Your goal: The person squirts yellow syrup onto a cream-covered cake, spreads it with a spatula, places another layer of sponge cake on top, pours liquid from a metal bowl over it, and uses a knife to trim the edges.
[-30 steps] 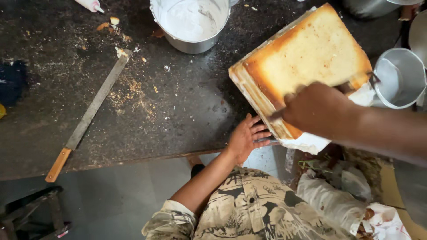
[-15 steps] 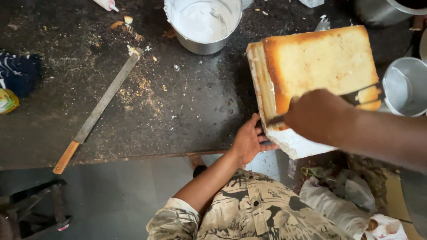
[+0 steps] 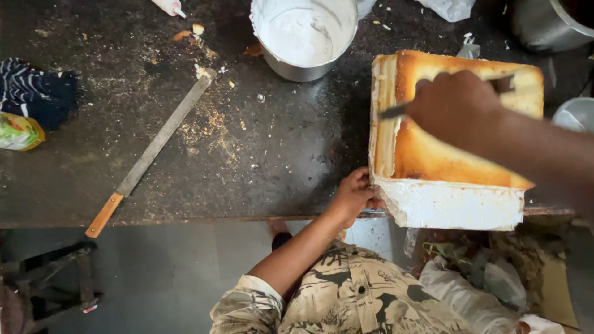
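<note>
A square sponge cake with a golden-brown top sits on a white board that overhangs the dark table's front edge. Its left side shows pale layers. My right hand is over the cake, shut on a thin palette knife whose blade reaches toward the cake's left side. My left hand grips the board's near left corner at the table edge.
A metal bowl of white cream stands behind the cake to the left. A long knife with a wooden handle lies on the crumb-strewn table. A striped cloth and a packet are at the far left. Metal pots stand at the right.
The cake and board have turned from a diagonal to square with the table edge. My right hand with the knife moved from the near corner up over the cake top.
</note>
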